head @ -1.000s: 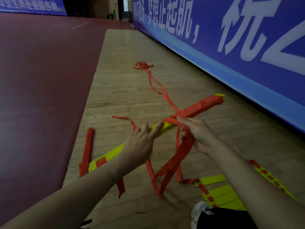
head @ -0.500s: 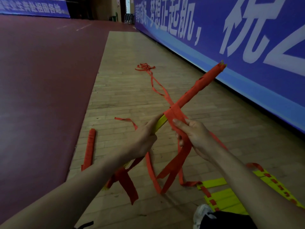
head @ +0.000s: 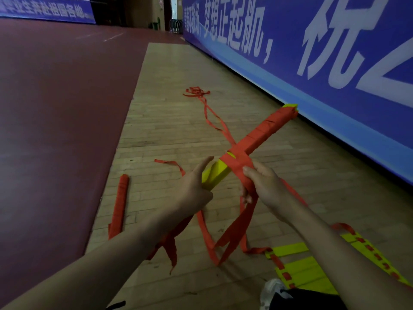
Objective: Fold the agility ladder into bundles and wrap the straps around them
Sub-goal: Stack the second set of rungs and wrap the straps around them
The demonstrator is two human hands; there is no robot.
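A bundle of yellow rungs (head: 259, 135), its far half wound in orange strap, slants up to the right above the floor. My left hand (head: 196, 189) grips its bare yellow near end (head: 215, 174), index finger stretched along it. My right hand (head: 261, 182) pinches the orange strap (head: 240, 166) where it crosses the bundle's middle. Loose strap loops (head: 232, 233) hang below both hands to the floor. The strap's tail (head: 212, 117) runs away over the boards to a tangle (head: 196, 91).
A finished orange-wrapped bundle (head: 119, 206) lies on the wooden floor at the left, beside the red court surface (head: 55, 113). More yellow ladder rungs (head: 306, 271) lie flat at the lower right by a shoe (head: 271, 291). A blue banner wall (head: 312, 63) runs along the right.
The bundle's far end has dropped lower and further right. The strap now crosses over the middle in a fresh turn, and my right hand has pulled it down the near side.
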